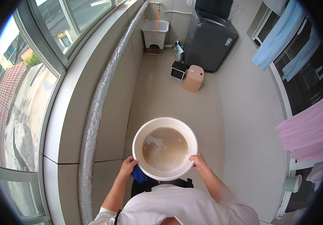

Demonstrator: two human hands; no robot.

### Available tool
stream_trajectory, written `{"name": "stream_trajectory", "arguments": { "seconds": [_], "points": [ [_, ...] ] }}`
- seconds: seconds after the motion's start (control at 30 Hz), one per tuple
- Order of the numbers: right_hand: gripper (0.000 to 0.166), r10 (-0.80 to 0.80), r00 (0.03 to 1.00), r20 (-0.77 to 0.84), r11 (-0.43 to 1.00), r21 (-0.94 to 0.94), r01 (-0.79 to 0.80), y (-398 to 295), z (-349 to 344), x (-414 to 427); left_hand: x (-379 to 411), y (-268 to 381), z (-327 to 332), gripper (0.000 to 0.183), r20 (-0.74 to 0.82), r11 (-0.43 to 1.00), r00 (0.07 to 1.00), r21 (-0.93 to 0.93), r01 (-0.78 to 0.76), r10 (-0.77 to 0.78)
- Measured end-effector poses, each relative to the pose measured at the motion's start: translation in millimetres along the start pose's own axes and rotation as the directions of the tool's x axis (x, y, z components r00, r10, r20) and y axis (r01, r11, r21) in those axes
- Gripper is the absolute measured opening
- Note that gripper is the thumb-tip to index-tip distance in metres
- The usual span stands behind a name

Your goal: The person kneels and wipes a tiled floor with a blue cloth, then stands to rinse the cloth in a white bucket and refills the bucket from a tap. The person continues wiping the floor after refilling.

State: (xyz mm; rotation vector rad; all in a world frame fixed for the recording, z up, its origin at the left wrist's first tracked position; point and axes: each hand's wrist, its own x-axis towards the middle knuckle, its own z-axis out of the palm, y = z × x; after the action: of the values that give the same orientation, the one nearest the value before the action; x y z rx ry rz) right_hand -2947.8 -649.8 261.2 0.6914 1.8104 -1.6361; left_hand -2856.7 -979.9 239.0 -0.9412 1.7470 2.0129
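Observation:
A round white plastic basin (pixel 165 122) is held up in front of my body. Cloudy, brownish water (pixel 168 150) fills its lower part, with patches of foam floating on the left side. My left hand (pixel 128 166) grips the rim at the lower left, thumb over the edge. Beneath that hand a bunched blue cloth (pixel 139 175) hangs against the basin's outside; whether the fingers also hold it is hidden. At the lower right, my right hand (pixel 199 162) clasps the rim in the same way.
Tiled floor (pixel 175 104) runs ahead to a grey sink tub (pixel 155 39) below a tap with an orange hose (pixel 157 24). A dark washing machine (pixel 209 45), lid up, stands right of it. Before it are a pinkish bin (pixel 194 78) and a black box (pixel 178 69). A foil-wrapped pipe (pixel 99 95) lines the left wall.

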Motion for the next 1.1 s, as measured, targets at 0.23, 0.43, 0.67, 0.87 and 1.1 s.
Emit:
{"name": "stream_trajectory", "arguments": {
  "seconds": [0.23,0.43,0.67,0.87,1.1],
  "points": [
    [0.051,0.051,0.998,0.025,0.994,0.099,-0.054,-133.1,3.5,143.1,152.3,142.2,26.6,0.021,0.024,0.996,0.996,-0.018,-0.086,0.086],
    [0.055,0.068,0.998,0.006,0.965,0.252,-0.068,-224.1,11.8,249.3,281.3,253.6,48.8,0.020,0.092,0.996,0.993,0.034,-0.083,0.080],
    [0.052,0.042,0.999,0.014,0.959,0.279,-0.044,-363.6,4.0,366.6,426.0,375.9,89.0,0.019,0.166,0.995,0.985,0.071,-0.067,0.055],
    [0.047,0.049,0.998,-0.048,0.983,0.178,-0.040,-460.2,7.0,480.7,541.5,422.7,124.1,0.032,0.075,0.991,0.996,-0.114,0.066,-0.057],
    [0.047,0.091,0.989,-0.120,0.969,0.239,-0.060,-561.5,-7.7,592.2,666.5,521.2,173.7,0.041,0.126,0.990,0.986,-0.078,0.120,-0.110]
  ]
}}
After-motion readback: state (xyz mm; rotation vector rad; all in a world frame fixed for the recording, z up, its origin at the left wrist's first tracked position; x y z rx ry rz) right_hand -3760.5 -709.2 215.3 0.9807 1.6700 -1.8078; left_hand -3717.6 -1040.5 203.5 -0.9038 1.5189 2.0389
